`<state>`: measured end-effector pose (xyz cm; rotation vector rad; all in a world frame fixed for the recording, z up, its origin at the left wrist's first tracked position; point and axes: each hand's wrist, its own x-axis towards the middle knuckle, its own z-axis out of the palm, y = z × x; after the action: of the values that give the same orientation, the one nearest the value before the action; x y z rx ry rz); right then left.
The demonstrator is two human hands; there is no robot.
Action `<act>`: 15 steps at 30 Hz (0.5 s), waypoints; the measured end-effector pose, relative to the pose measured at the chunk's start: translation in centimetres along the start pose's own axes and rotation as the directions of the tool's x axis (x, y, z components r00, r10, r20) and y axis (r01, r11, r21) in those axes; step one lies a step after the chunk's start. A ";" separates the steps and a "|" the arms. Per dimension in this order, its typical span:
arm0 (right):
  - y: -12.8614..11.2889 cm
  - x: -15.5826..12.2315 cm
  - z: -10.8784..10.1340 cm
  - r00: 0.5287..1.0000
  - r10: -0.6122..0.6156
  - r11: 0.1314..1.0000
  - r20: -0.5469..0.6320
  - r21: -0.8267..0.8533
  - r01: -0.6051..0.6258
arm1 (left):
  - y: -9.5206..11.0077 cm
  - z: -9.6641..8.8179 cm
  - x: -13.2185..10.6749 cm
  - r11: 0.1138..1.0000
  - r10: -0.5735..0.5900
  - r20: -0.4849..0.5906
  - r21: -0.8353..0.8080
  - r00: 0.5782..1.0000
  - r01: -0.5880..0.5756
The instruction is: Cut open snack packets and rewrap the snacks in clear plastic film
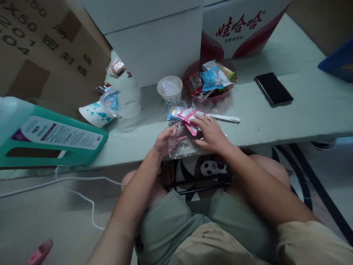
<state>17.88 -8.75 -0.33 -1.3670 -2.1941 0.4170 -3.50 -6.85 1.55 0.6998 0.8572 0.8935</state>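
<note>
My left hand [167,140] grips the side of a clear plastic bag [183,149] at the table's front edge, its fingers seen partly through the film. My right hand [211,132] curls its fingers over pink-and-white packets [188,115], with the thumb lower down near the bag. The packets lie over the upper part of the bag; whether they are inside it I cannot tell. Just behind them is a blue-and-clear snack wrapper [174,112]. A white plastic-handled utensil [224,118] sticks out to the right from behind my right hand.
Behind stand a paper cup [170,90] and a red bowl [234,79] of wrapped snacks. A phone [273,88] lies right. Leftward are a tipped paper cup [96,113], a green liquid jug [55,134] and a cardboard box [52,48]. White cartons [165,48] line the back.
</note>
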 end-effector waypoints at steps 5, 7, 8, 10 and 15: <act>1.0 1.0 -0.7 0.994 0.044 0.991 -0.095 0.131 -0.031 | 0.5 0.1 0.4 0.996 -0.053 0.041 -0.071 0.998 0.056; 1.5 1.4 -1.3 0.992 0.065 0.980 -0.106 0.195 -0.043 | 0.9 0.0 0.8 0.996 -0.051 0.016 -0.073 0.999 0.052; 1.8 1.5 -1.6 0.990 0.080 0.974 -0.119 0.221 -0.053 | 1.1 -0.1 1.0 0.996 -0.044 -0.026 -0.072 0.999 0.042; 2.1 1.4 -2.2 0.975 0.133 0.963 -0.177 0.255 -0.086 | 1.5 -0.4 1.5 0.997 -0.029 -0.158 -0.082 0.987 0.016; 2.4 -0.2 -3.6 0.868 0.278 0.919 -0.412 0.377 -0.115 | 2.3 -1.3 1.9 0.989 -0.048 -0.368 -0.146 0.928 -0.007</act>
<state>21.75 -7.91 1.31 -1.3373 -1.5185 0.4678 -4.79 -3.89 2.11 0.3968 1.1200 1.0777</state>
